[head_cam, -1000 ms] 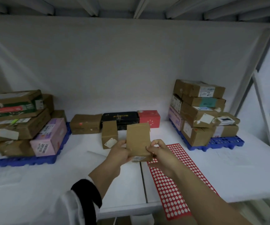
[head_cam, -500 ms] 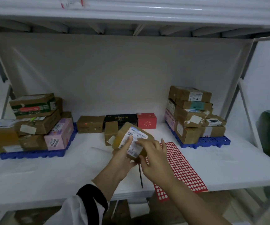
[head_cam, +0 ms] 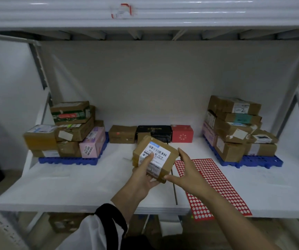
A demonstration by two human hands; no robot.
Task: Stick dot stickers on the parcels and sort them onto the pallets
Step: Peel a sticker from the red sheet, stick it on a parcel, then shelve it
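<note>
Left hand (head_cam: pixel 143 177) grips a small brown cardboard parcel (head_cam: pixel 161 154) from beneath, thumb on its white barcode label. Right hand (head_cam: pixel 188 175), fingers spread and straight, touches the parcel's right edge. Parcel is above the white shelf (head_cam: pixel 73 186), beside a red dot-sticker sheet (head_cam: pixel 215 183).

Matt cardboard parcel (head_cam: pixel 171 150) with smooth paper label (head_cam: pixel 158 153), blue plastic pallet (head_cam: pixel 69 160), glossy white metal beam (head_cam: pixel 145 13).
</note>
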